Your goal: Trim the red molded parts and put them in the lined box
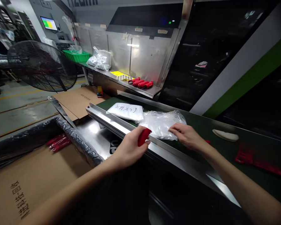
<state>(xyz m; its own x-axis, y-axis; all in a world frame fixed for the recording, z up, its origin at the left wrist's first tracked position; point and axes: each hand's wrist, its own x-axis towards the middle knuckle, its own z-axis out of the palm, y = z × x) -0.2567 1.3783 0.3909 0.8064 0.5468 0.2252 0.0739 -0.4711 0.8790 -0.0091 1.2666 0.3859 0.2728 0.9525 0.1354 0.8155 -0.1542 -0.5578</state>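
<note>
My left hand (129, 151) grips a red moulded plastic part (143, 137) above the steel rail (124, 128) of a green conveyor belt (201, 131). My right hand (186, 135) rests on a transparent plastic bag (160, 125), which lies crumpled on the belt. Beside that bag is a white bag (125, 112) with handwritten "6.5 x 16.5" on it. A red item (255, 161) and a pale oval piece (225, 135) lie further right on the belt. A little red shows beyond my right wrist.
Several red parts (140, 82) lie on a steel shelf (121, 79) behind the belt, near bagged parts (102, 60) and a green crate (76, 56). At left are a cardboard box (37, 178) holding red parts, black plastic wrap (78, 140) and a large floor fan (41, 64).
</note>
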